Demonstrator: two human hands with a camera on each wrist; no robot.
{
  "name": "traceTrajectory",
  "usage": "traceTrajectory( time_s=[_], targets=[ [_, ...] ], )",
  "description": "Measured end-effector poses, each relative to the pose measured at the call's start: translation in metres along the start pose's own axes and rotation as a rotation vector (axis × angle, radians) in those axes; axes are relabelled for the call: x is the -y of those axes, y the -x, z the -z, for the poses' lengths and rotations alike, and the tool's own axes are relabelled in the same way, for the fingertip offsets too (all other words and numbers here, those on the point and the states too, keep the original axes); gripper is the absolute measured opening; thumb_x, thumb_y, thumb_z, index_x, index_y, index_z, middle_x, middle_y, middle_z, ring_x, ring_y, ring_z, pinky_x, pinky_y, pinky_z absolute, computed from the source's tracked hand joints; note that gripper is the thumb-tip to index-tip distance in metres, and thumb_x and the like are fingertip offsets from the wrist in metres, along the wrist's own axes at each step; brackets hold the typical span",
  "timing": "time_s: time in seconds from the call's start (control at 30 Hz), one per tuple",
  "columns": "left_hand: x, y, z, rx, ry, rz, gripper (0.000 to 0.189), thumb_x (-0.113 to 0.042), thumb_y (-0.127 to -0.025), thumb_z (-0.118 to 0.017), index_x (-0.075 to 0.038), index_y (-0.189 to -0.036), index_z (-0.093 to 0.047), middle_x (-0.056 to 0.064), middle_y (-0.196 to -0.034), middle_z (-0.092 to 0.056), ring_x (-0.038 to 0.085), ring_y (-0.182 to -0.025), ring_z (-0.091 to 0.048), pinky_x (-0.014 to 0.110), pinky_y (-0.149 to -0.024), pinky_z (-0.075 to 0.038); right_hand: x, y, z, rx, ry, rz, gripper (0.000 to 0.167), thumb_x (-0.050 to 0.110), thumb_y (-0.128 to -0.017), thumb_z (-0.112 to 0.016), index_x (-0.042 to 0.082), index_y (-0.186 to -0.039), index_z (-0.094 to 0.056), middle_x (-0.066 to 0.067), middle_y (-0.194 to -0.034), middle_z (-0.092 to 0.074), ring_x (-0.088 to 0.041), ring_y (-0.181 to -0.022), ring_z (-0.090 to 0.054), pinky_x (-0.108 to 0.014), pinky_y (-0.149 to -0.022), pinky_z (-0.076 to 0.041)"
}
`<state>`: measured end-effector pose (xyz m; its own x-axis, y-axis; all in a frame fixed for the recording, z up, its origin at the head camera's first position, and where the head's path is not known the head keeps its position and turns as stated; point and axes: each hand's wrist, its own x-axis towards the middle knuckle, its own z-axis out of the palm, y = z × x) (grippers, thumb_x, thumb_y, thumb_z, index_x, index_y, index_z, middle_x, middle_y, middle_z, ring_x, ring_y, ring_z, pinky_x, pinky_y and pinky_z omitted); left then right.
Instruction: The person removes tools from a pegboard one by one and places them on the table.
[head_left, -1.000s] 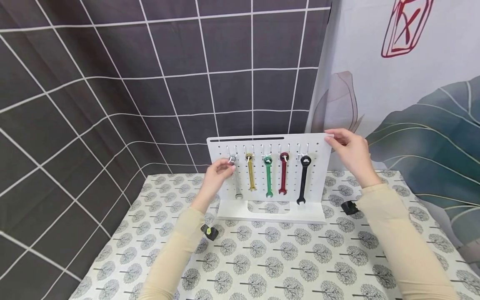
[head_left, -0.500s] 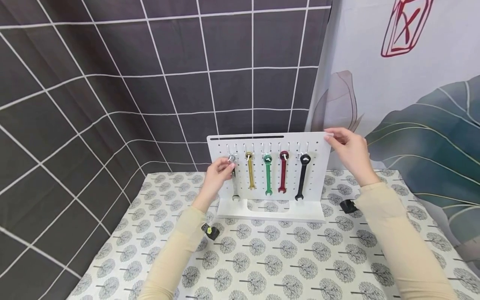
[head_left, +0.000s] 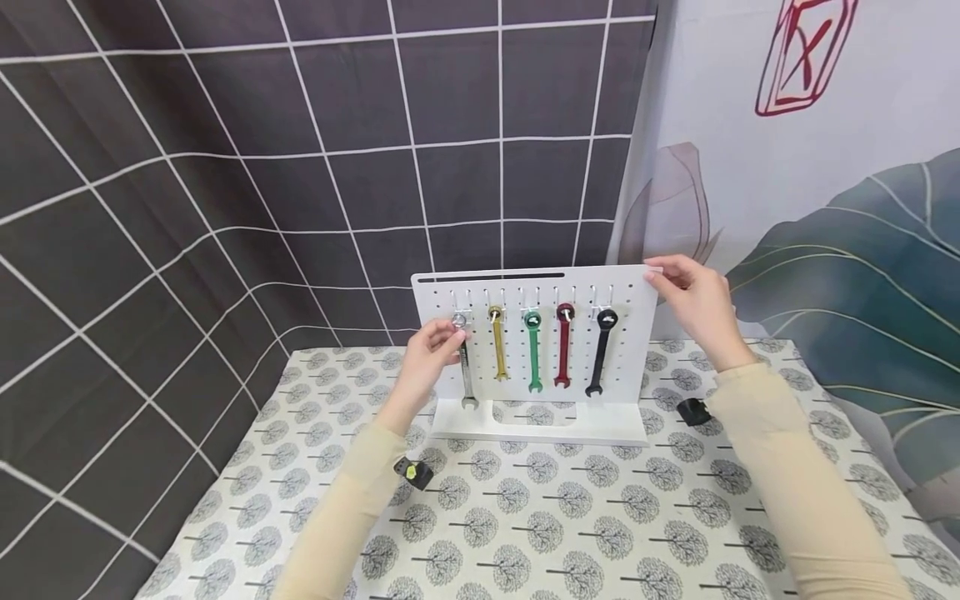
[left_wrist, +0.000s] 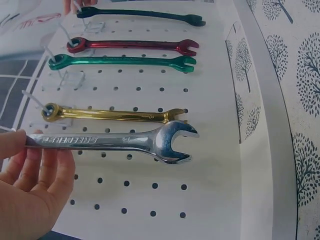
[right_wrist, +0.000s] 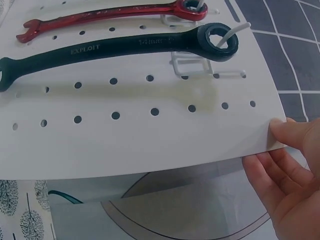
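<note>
Left wrist view: the left hand [left_wrist: 36, 187] pinches the silver wrench [left_wrist: 112, 142] near its ring end, before the white pegboard [left_wrist: 215, 195]. The right hand [right_wrist: 294, 182] pinches the pegboard's corner — a slack left grip could drop the wrench, a slack right one let the pegboard shift.

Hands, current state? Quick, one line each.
Left hand: closed, holding the silver wrench between thumb and fingers near its ring end.
Right hand: closed, pinching the white pegboard at its upper right corner.
</note>
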<state>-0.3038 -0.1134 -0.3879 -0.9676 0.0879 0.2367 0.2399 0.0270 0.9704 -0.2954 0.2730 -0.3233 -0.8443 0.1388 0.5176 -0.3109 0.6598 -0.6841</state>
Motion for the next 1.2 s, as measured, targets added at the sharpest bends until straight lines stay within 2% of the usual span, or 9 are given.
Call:
traceTrajectory(
  time_s=[0.17,0.33,0.43,0.6,0.8,0.83,0.97,1.2],
  targets=[
    [-0.008,0.006,0.004,0.01,-0.015,-0.022,0.018,-0.007,-0.097,-0.065,0.003,-0.112,-0.06,0.019,-0.112,-0.071,0.039,-0.111,-0.064,0.032,-0.081,-0.062,-0.001,0.001,0.0,-0.008,0.007,0.022,0.034,0.036,-0.099,-0.066,0.014,-0.124,-0.07,-0.014,-0.114,-0.073,0.016,-0.084,-0.053,-0.012,-0.071,-0.044],
    [-0.019,0.015,0.009,0.006,-0.032,-0.034,0.02,-0.006,-0.097,-0.066,0.004,-0.112,-0.06,0.017,-0.11,-0.071,0.025,-0.102,-0.068,0.032,-0.081,-0.062,-0.002,0.001,0.0,-0.008,0.021,0.037,0.034,0.036,-0.099,-0.065,0.013,-0.124,-0.07,-0.014,-0.112,-0.073,0.013,-0.081,-0.053,-0.014,-0.067,-0.044],
    [-0.026,0.02,0.013,0.013,-0.052,-0.045,0.02,-0.007,-0.097,-0.066,0.004,-0.111,-0.06,0.017,-0.109,-0.071,0.023,-0.101,-0.068,0.032,-0.08,-0.062,-0.003,0.002,0.0,0.0,0.027,0.032,0.034,0.036,-0.1,-0.064,0.012,-0.125,-0.069,-0.015,-0.11,-0.073,0.009,-0.081,-0.054,-0.018,-0.066,-0.043],
    [-0.04,0.028,0.023,0.024,-0.087,-0.099,0.018,-0.005,-0.097,-0.065,0.006,-0.111,-0.059,0.017,-0.108,-0.071,0.037,-0.107,-0.066,0.031,-0.078,-0.062,-0.002,0.001,0.002,0.027,0.024,0.02,0.036,0.037,-0.101,-0.062,0.012,-0.126,-0.067,-0.015,-0.112,-0.072,0.002,-0.086,-0.055,-0.023,-0.071,-0.044],
    [-0.05,0.034,0.039,0.029,-0.152,-0.157,0.018,-0.004,-0.098,-0.064,0.008,-0.109,-0.058,0.021,-0.106,-0.07,0.017,-0.096,-0.071,0.032,-0.075,-0.062,-0.001,0.001,0.004,0.036,0.036,0.019,0.036,0.038,-0.101,-0.062,0.012,-0.126,-0.067,-0.014,-0.109,-0.071,-0.002,-0.089,-0.056,-0.024,-0.071,-0.044],
    [-0.052,0.036,0.042,0.025,-0.171,-0.156,0.019,-0.005,-0.098,-0.065,0.007,-0.11,-0.058,0.022,-0.107,-0.069,0.016,-0.095,-0.07,0.031,-0.075,-0.062,-0.001,0.001,0.004,0.034,0.041,0.02,0.036,0.038,-0.101,-0.062,0.012,-0.126,-0.067,-0.013,-0.109,-0.071,-0.001,-0.088,-0.056,-0.024,-0.07,-0.044],
    [-0.055,0.041,0.055,-0.001,-0.239,-0.14,0.024,-0.009,-0.097,-0.067,0.007,-0.113,-0.059,0.022,-0.109,-0.066,0.028,-0.097,-0.069,0.03,-0.075,-0.062,-0.002,0.0,0.004,0.033,0.047,0.025,0.037,0.038,-0.101,-0.062,0.012,-0.126,-0.067,-0.013,-0.108,-0.071,0.002,-0.087,-0.055,-0.024,-0.07,-0.044],
    [-0.051,0.047,0.075,-0.029,-0.273,-0.069,0.026,-0.009,-0.099,-0.065,0.008,-0.116,-0.057,0.015,-0.107,-0.062,0.008,-0.09,-0.066,0.028,-0.076,-0.062,-0.003,-0.002,0.001,0.021,0.043,0.056,0.034,0.034,-0.101,-0.064,0.011,-0.125,-0.067,-0.014,-0.105,-0.072,0.01,-0.08,-0.053,-0.018,-0.066,-0.044]
  ],
)
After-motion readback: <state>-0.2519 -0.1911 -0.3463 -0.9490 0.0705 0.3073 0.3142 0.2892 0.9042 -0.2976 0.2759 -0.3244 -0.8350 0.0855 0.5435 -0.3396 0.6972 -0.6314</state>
